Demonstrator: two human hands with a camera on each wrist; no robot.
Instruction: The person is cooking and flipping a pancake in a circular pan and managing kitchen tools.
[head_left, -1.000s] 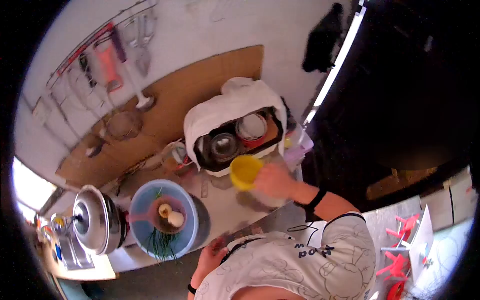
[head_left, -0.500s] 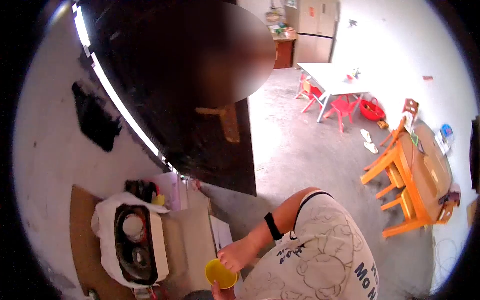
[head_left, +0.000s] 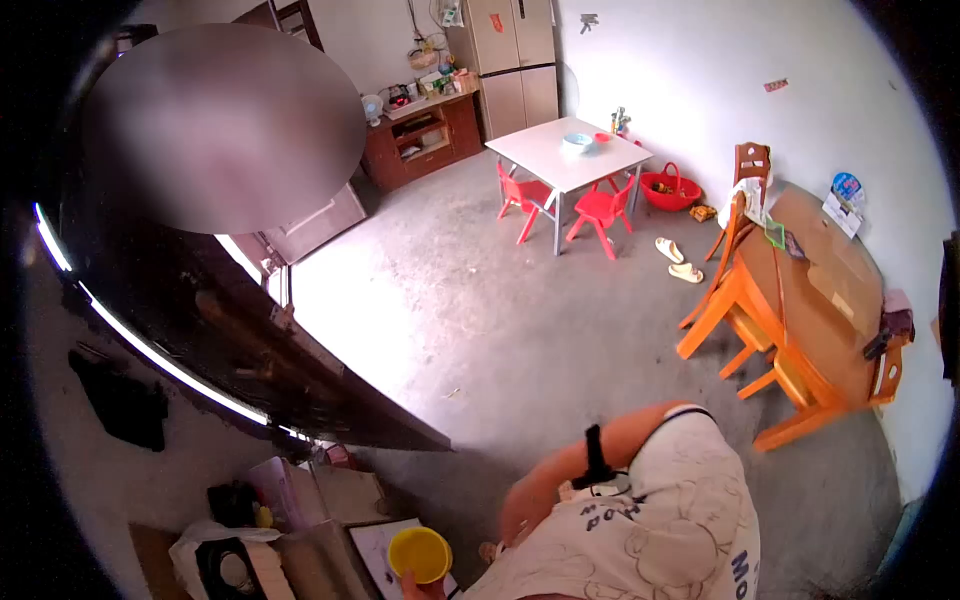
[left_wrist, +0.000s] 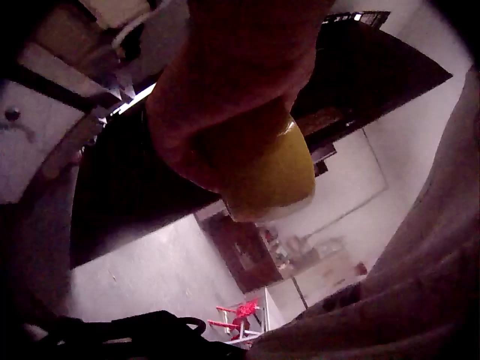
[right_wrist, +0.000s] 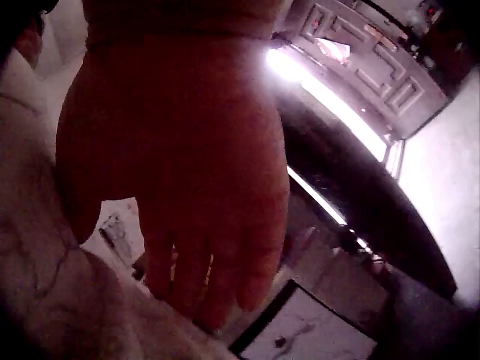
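My left hand [head_left: 424, 590] grips a yellow bowl [head_left: 420, 556] at the bottom of the head view, with the thumb at its near rim. The left wrist view shows the fingers of that hand [left_wrist: 232, 90] wrapped round the glossy side of the bowl [left_wrist: 277, 169]. My right hand [head_left: 522, 510] is off the bowl, close in front of the patterned shirt [head_left: 640, 530]. From the right wrist view, this hand [right_wrist: 180, 142] hangs with its fingers loosely extended and slightly spread, nothing in them. Beneath the bowl in the head view lies a white, dark-edged panel [head_left: 374, 545].
A dark door [head_left: 330, 370] stands at the left. Behind the bowl are boxes [head_left: 345, 493] and a white-draped container [head_left: 265, 560]. Across the floor [head_left: 470, 310] are a white table [head_left: 540, 150] with red chairs [head_left: 603, 208]. An orange wooden table [head_left: 800, 270] stands at the right.
The view has swung from the counter towards the room. The bowl has passed from my right hand to my left, with both hands at it half a second ago; the right hand has since come away.
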